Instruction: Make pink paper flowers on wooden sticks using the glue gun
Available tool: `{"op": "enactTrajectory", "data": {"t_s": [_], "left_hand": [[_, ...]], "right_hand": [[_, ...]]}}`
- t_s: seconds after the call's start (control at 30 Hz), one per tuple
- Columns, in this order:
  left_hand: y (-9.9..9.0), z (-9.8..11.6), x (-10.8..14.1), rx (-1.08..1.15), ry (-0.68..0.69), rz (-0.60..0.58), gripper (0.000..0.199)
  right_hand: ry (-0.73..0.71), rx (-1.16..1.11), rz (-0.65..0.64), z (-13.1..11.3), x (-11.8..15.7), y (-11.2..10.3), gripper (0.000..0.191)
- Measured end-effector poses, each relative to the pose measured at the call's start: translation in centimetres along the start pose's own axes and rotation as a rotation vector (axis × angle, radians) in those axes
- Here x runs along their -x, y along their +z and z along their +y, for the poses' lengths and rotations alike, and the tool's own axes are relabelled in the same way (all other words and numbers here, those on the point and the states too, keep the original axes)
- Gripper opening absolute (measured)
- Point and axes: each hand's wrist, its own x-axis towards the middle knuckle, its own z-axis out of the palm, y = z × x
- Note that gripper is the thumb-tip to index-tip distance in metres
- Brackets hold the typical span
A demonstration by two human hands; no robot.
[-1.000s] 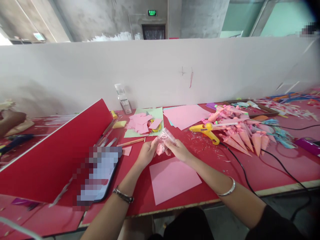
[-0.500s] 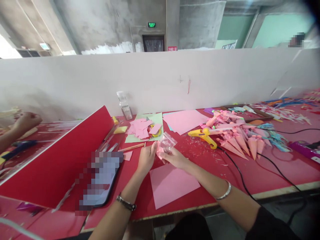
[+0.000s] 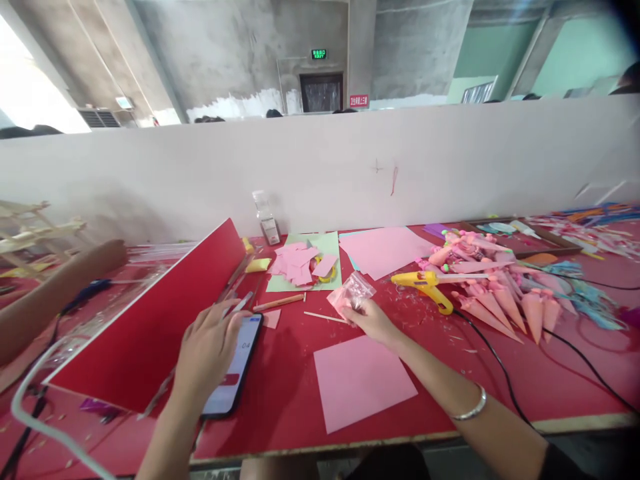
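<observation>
My left hand (image 3: 207, 343) is over the upper left part of a phone (image 3: 240, 370); its fingers reach a slim pale tool (image 3: 243, 303), and whether they grip it is not clear. In my right hand (image 3: 367, 319) is a small clear plastic bag (image 3: 354, 291) with something pink inside, pinched at its lower edge. Below that hand a pink sheet (image 3: 364, 381) lies flat on the red table. A thin pale stick (image 3: 324, 317) rests just left of the bag.
A red board (image 3: 165, 320) stands slanted at the left, with a person's arm (image 3: 60, 293) beyond it. Pink paper pieces (image 3: 297, 262) lie on a green sheet. At the right are a yellow glue gun (image 3: 425, 283), its cable, and a pile of pink cones (image 3: 500, 293).
My left hand has let go of the bag and moved left over the phone. My right hand still holds the bag. The view has shifted, and the thin stick now shows.
</observation>
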Motion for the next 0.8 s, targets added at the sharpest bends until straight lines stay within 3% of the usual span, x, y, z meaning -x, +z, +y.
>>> {"op": "enactTrajectory", "data": {"t_s": [0.07,0.13,0.23,0.33,0.43,0.57,0.63,0.7,0.8], "left_hand": [[0.5,-2.3,1.0,-0.134,-0.023,-0.086,0.035],[1.2,-3.7,1.7,-0.196,-0.030,-0.096,0.035],[1.7,-3.5,1.8,-0.177,-0.013,-0.072,0.032],[1.4,-0.6,1.2,-0.078,0.032,-0.065,0.030],[1.3,4.6,1.3,0.086,0.200,-0.177,0.029],[2.4,11.2,3.3,0.239,0.371,-0.361,0.034],[3.3,12.9,4.6,0.284,0.434,-0.425,0.041],[4.0,13.6,5.5,0.310,0.448,-0.463,0.039],[4.4,13.3,6.1,0.323,0.415,-0.492,0.038]], "right_hand": [[0.034,-0.022,0.011,0.3,-0.2,-0.1,0.027],[0.060,-0.037,0.030,0.5,-0.3,-0.1,0.024],[0.086,-0.135,0.030,0.7,-0.4,-0.1,0.024],[0.117,-0.270,0.036,0.9,-0.9,-0.3,0.039],[0.149,-0.277,0.132,1.0,-1.2,-0.9,0.051],[0.133,-0.074,0.276,-0.7,0.3,-2.3,0.041],[0.020,0.113,0.200,-2.4,2.3,-2.6,0.029],[-0.091,0.305,0.027,-4.0,4.9,-2.3,0.023],[-0.144,0.540,-0.223,-5.0,9.0,-1.1,0.035]]}}
